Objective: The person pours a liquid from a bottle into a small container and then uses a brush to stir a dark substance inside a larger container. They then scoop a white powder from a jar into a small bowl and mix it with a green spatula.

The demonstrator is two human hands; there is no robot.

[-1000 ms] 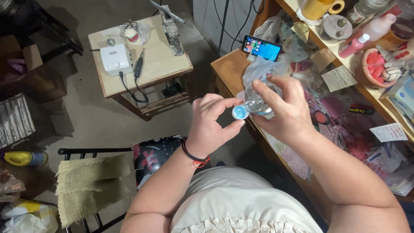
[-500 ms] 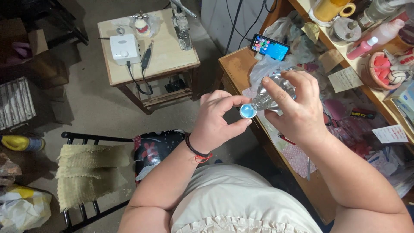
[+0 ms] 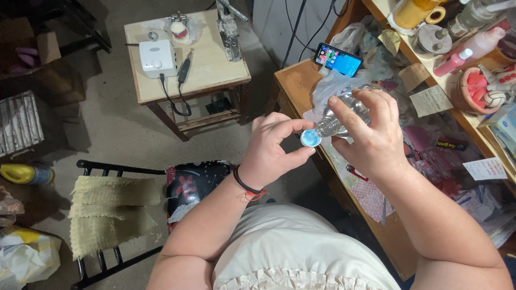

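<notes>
My right hand (image 3: pixel 371 137) grips a clear plastic bottle (image 3: pixel 344 115), held tilted with its neck pointing left. My left hand (image 3: pixel 274 150) pinches the bottle's light-blue cap (image 3: pixel 310 138) between thumb and fingers at the bottle's mouth. A dark band circles my left wrist (image 3: pixel 246 185). Both hands hover over the corner of a cluttered wooden desk (image 3: pixel 293 88). Whether the cap is on the neck or just off it cannot be told.
A lit phone (image 3: pixel 338 58) leans at the back of the desk. Bottles, a tape roll, paper notes and plastic bags crowd the desk. A small wooden side table (image 3: pixel 215 70) holds a white box with a cable. A chair with a beige cloth (image 3: pixel 115 215) stands left.
Both hands with the bottle and cap have stayed together. The view has shifted slightly, so the hands sit a little higher and further right in it.
</notes>
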